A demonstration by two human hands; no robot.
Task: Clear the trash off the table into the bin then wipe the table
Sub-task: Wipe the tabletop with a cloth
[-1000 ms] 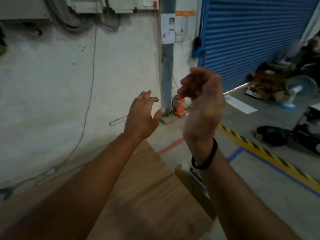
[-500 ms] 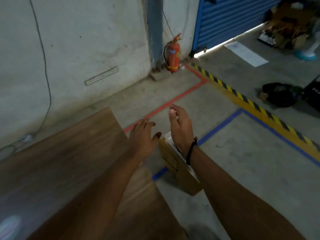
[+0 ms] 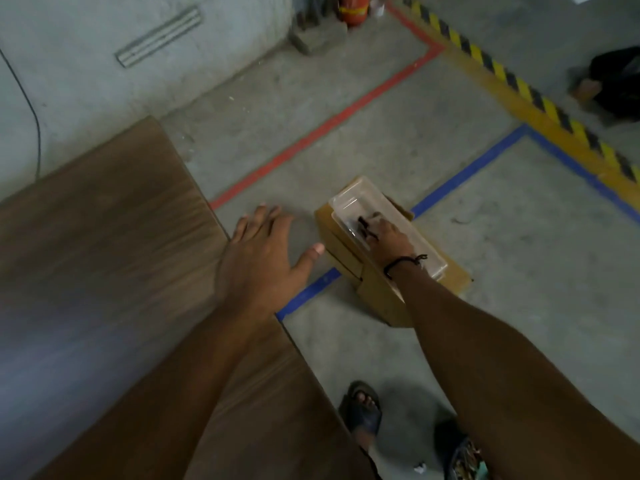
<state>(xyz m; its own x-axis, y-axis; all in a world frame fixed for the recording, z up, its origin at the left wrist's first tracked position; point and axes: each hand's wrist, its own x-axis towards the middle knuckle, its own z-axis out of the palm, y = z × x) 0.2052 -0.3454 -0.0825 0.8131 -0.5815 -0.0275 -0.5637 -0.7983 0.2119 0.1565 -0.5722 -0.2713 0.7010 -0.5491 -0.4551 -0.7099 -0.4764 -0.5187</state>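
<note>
Concrete floor (image 3: 519, 244) beside the counter (image 3: 104, 254): left grip (image 3: 256, 268) spread apart over its right edge; right grip (image 3: 391, 240) on clear tray (image 3: 367, 199) atop bin (image 3: 377, 296), whether clamped is unclear.

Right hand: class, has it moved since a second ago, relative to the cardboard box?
Yes. The right hand dropped onto the clear tray atop the cardboard box.

Our wooden desk (image 3: 86, 254) stands on a grey concrete floor (image 3: 381, 143) marked with red tape (image 3: 329, 126), blue tape (image 3: 467, 170) and a hazard stripe (image 3: 519, 86).

Matt wood-grain table (image 3: 104, 254); cardboard box (image 3: 377, 292); clear glossy plastic tray (image 3: 360, 199); rough concrete floor (image 3: 519, 271).
</note>
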